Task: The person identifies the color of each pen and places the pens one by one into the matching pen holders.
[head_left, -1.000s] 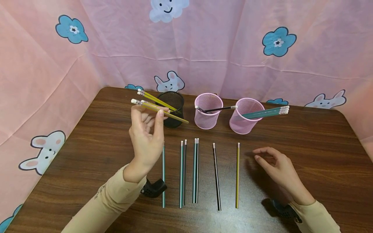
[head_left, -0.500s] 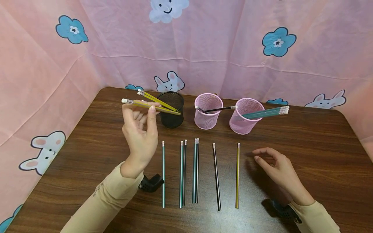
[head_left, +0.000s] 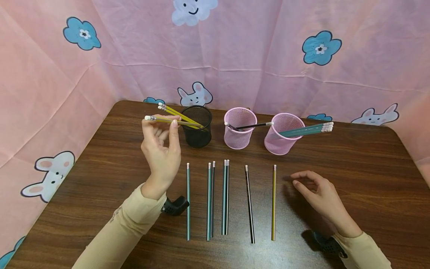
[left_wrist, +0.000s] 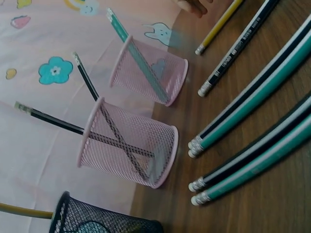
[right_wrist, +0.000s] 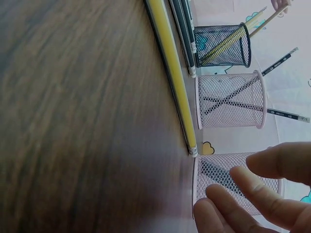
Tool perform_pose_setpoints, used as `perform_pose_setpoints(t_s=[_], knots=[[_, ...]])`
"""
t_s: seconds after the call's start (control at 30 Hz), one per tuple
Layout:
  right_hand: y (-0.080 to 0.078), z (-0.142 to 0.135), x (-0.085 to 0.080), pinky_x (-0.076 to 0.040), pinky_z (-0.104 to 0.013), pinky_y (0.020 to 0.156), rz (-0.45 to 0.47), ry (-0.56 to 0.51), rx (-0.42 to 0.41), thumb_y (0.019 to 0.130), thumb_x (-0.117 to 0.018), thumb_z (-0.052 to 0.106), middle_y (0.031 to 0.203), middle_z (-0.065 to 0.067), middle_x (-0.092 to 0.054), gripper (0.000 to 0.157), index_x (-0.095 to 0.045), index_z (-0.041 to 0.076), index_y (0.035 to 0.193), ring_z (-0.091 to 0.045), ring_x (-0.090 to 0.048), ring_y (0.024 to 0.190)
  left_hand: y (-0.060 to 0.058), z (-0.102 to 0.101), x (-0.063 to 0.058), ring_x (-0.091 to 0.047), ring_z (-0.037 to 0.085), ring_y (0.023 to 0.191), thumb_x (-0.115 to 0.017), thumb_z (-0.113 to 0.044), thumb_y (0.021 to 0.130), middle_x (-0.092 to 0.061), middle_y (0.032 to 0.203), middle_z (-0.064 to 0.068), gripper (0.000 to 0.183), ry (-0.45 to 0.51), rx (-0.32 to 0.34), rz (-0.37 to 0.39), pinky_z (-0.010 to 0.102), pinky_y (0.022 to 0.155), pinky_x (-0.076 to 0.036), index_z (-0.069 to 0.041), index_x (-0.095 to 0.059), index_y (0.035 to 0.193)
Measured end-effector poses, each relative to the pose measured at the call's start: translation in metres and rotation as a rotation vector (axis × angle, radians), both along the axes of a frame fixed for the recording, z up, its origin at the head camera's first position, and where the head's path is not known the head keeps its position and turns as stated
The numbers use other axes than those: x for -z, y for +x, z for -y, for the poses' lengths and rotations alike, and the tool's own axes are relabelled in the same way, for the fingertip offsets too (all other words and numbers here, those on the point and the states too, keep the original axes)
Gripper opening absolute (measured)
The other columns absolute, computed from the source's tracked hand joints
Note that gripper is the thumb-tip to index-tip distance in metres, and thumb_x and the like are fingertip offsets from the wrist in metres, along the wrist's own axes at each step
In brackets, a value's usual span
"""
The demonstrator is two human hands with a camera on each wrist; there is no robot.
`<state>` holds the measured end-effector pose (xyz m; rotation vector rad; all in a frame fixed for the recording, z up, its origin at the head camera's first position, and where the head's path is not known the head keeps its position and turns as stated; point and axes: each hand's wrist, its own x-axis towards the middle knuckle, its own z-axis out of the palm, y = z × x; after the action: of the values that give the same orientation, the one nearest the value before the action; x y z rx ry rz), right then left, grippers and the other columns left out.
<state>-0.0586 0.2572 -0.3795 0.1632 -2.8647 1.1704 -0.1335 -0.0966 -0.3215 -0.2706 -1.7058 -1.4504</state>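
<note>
My left hand point(head_left: 161, 153) pinches a yellow pencil point(head_left: 162, 120) near its eraser end, between thumb and fingers. The pencil slants rightward, its far end over the mouth of the black mesh pen cup point(head_left: 198, 139). Two yellow pencils point(head_left: 175, 113) lean inside that cup, erasers to the left. My right hand point(head_left: 324, 196) holds nothing, its fingers loosely bent near the tabletop. Nearest to it lies a yellow pencil point(head_left: 273, 205), also seen as a yellow pencil point(right_wrist: 172, 68) in the right wrist view.
A pink mesh cup point(head_left: 237, 140) with black pencils stands in the middle. Teal pencils point(head_left: 307, 130) lean from a second pink cup point(head_left: 277, 145) on the right. On the wooden table point(head_left: 100, 186) lie a black pencil point(head_left: 250, 205) and several teal and black ones. Printed cloth hangs behind.
My left hand has moved left and slightly away from me with the yellow pencil, bringing its far end over the black cup. My right hand has stayed in place.
</note>
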Motion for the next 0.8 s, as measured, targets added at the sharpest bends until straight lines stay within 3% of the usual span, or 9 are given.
perform_pose_setpoints(t_s=[0.23, 0.8], knots=[[0.0, 0.001, -0.001, -0.052, -0.021, 0.066, 0.006, 0.004, -0.006, 0.091, -0.065, 0.014, 0.104, -0.012, -0.07, 0.016, -0.068, 0.008, 0.105, 0.001, -0.063, 0.081, -0.005, 0.003, 0.008, -0.067, 0.006, 0.092, -0.06, -0.002, 0.092, -0.068, 0.096, 0.017, 0.022, -0.03, -0.027, 0.036, 0.023, 0.08, -0.054, 0.014, -0.048, 0.1], [0.0, 0.004, -0.001, -0.052, -0.022, 0.066, 0.006, 0.004, -0.009, 0.09, -0.065, 0.013, 0.105, -0.012, -0.07, 0.016, -0.068, 0.007, 0.105, 0.0, -0.063, 0.081, -0.013, 0.013, 0.017, -0.066, 0.006, 0.088, -0.067, -0.008, 0.088, -0.065, 0.1, 0.016, 0.026, 0.029, -0.026, 0.242, 0.021, 0.08, -0.054, 0.012, -0.054, 0.098]])
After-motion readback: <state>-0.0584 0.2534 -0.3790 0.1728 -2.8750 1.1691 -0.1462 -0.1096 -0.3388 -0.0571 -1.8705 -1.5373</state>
